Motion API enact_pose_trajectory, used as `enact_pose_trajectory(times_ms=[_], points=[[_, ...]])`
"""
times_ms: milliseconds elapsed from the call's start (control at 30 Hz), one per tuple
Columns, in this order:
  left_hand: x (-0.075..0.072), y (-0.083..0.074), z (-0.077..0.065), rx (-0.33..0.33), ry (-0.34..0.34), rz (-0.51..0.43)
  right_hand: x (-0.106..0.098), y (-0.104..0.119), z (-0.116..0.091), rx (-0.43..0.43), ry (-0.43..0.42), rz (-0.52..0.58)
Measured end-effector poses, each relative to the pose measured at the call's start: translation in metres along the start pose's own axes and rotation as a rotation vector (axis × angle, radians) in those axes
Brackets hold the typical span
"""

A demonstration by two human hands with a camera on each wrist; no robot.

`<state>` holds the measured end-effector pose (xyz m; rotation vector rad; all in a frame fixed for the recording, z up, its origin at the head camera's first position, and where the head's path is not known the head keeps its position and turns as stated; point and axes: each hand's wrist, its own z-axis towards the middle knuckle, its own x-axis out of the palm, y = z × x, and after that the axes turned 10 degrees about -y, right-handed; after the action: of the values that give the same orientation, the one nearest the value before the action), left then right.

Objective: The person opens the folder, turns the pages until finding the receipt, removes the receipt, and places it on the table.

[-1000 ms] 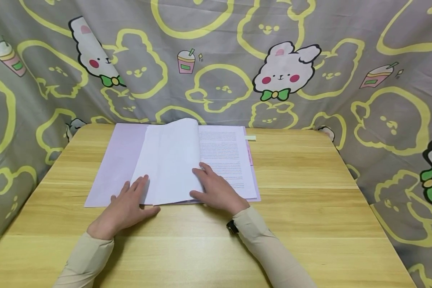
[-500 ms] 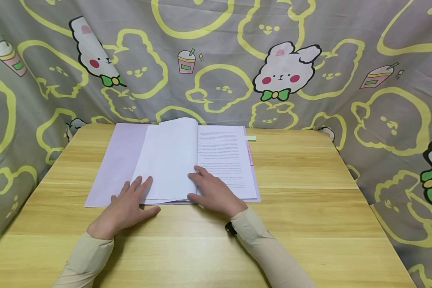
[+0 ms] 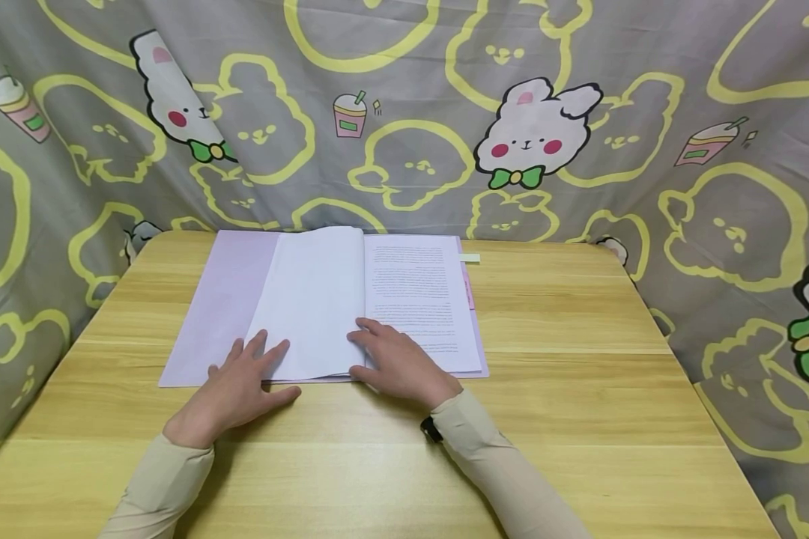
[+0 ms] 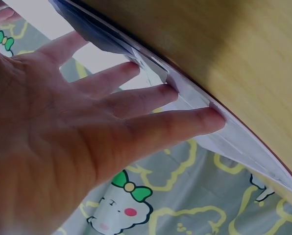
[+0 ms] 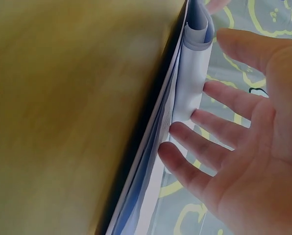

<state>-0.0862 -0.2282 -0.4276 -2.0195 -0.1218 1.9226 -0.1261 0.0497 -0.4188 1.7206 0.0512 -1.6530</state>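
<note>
A lilac folder [image 3: 232, 299] lies spread on the table, with white sheets inside it. A blank sheet [image 3: 313, 292] is turned over to the left, its bend near the middle; in the right wrist view this bent paper [image 5: 191, 73] looks like a rounded roll. To the right of the bend, a printed page [image 3: 414, 292] faces up. My left hand [image 3: 239, 385] rests its spread fingers on the lower left of the blank sheet and the folder. With loosely extended fingers, my right hand [image 3: 401, 363] touches the paper along the bend. Neither hand grips anything.
The wooden table [image 3: 566, 419] extends around the folder. A patterned curtain [image 3: 418, 82] hangs behind it and along both sides. A pale green tab [image 3: 469, 258] and a pink edge [image 3: 468, 290] stick out at the folder's right side.
The blank sheet's bend has moved left and lies flatter, showing more of the printed page. My right hand has slid slightly left and down with it. My left hand's index finger has spread slightly right.
</note>
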Motion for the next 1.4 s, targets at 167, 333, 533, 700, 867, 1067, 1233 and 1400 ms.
enact_pose_trajectory(times_ms=[167, 333, 533, 700, 867, 1067, 1233, 1400], points=[[0.0, -0.001, 0.0, 0.0, 0.005, 0.003, -0.003, -0.004, 0.0, 0.003, 0.006, 0.024], [0.0, -0.001, -0.001, 0.002, 0.006, 0.006, -0.008, -0.012, 0.0, 0.022, 0.003, 0.079], [-0.001, -0.001, -0.001, 0.005, 0.009, 0.007, -0.016, -0.024, 0.0, 0.053, -0.034, 0.117], [0.0, 0.0, -0.001, 0.008, 0.005, 0.013, -0.025, -0.037, -0.002, 0.089, -0.072, 0.146], [0.0, 0.0, -0.001, 0.009, 0.003, 0.014, -0.034, -0.054, -0.003, 0.159, -0.094, 0.146], [-0.001, 0.0, -0.002, 0.011, 0.001, 0.015, -0.044, -0.075, -0.007, 0.234, -0.136, 0.148], [-0.001, -0.001, -0.002, 0.01, 0.002, 0.011, -0.049, -0.087, -0.011, 0.3, -0.149, 0.149], [-0.002, 0.0, -0.003, 0.012, 0.004, 0.012, -0.051, -0.095, -0.013, 0.332, -0.171, 0.117]])
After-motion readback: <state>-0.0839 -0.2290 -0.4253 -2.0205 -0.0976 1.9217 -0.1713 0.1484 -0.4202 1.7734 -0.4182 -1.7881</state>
